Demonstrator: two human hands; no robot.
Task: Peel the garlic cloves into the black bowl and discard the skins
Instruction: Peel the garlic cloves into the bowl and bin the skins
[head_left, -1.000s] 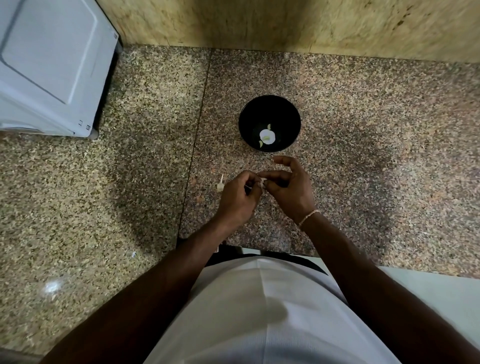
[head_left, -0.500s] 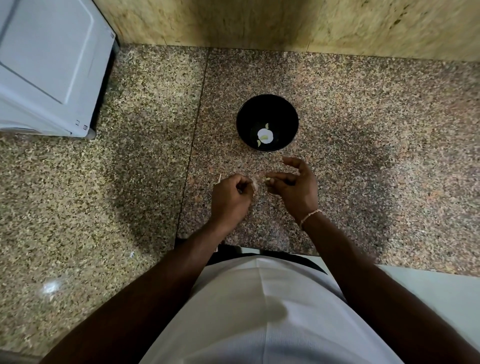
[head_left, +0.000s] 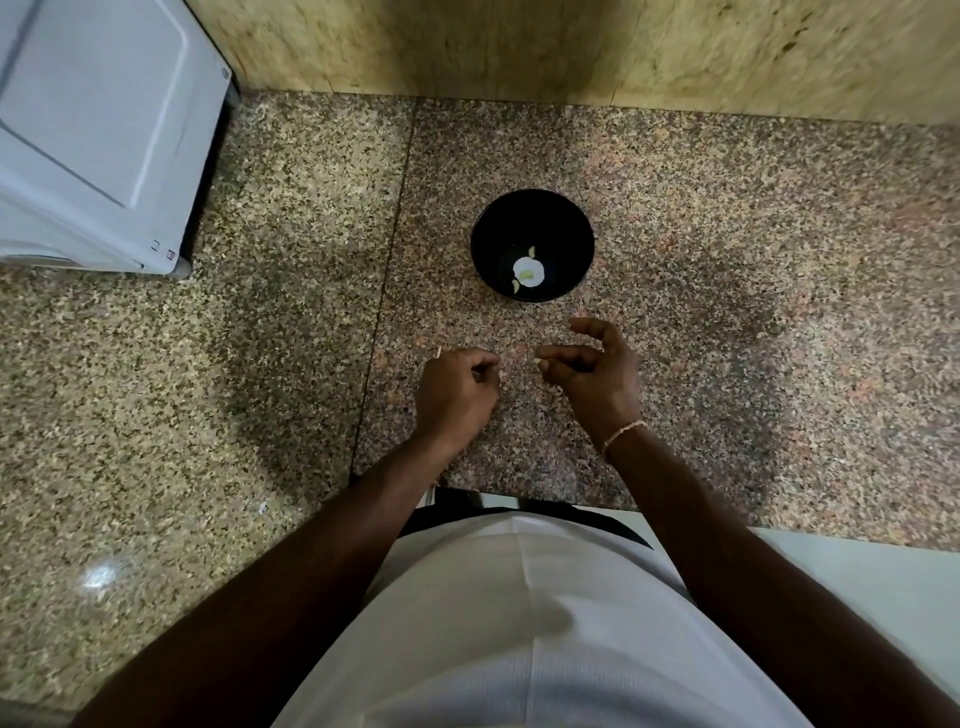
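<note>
The black bowl (head_left: 483, 228) stands on the speckled granite counter (head_left: 727, 312) and holds a few pale peeled cloves (head_left: 529, 271). In front of it my two hands hover a little apart. My right hand (head_left: 597, 374) pinches a small pale garlic piece (head_left: 537, 359) between thumb and fingertips, the index finger raised. My left hand (head_left: 457, 392) is curled tight, and whatever is inside its fingers is hidden. A thin garlic stem (head_left: 439, 352) pokes out from behind the left hand's knuckles, lying on the counter.
A white appliance (head_left: 93, 130) stands at the back left. A yellowish stone wall (head_left: 571, 47) runs along the back. The counter's front edge (head_left: 519, 493) is right against my white shirt, and a pale surface (head_left: 857, 582) lies low on the right.
My hands, which were pinching the clove together, have pulled apart sideways. The left hand now covers most of the garlic stem on the counter.
</note>
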